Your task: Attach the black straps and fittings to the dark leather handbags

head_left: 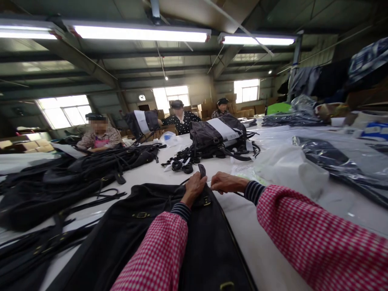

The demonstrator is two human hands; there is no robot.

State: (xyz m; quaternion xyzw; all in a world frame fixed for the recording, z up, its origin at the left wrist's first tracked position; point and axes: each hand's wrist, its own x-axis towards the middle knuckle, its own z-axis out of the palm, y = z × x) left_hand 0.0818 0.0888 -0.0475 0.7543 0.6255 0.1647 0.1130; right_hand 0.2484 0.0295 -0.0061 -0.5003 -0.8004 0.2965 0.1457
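- While the left grip point(195, 186) is closed on a dark strap point(201, 170), whose end pokes up just past the thumb, the strap could slip out if the pinch is too light.
- Just right of it, the right grip point(226, 182) has its fingers curled; whether they pinch anything, I cannot tell.
- Beneath the left grip and stretching back toward the wearer, the black bag point(209, 238) lies on the white tabletop point(242, 226); being apparently soft, it could crease or slide under a hard tug.
- Just below the left grip, a buckle point(206, 201) might snag the strap if one is dragged across the other.
- Beyond the left grip, coiled straps point(182, 163) could tangle with the held one if it swings forward.
- Right of the right grip, loose plastic point(291, 167) could be swept along by the checked sleeve point(287, 214).
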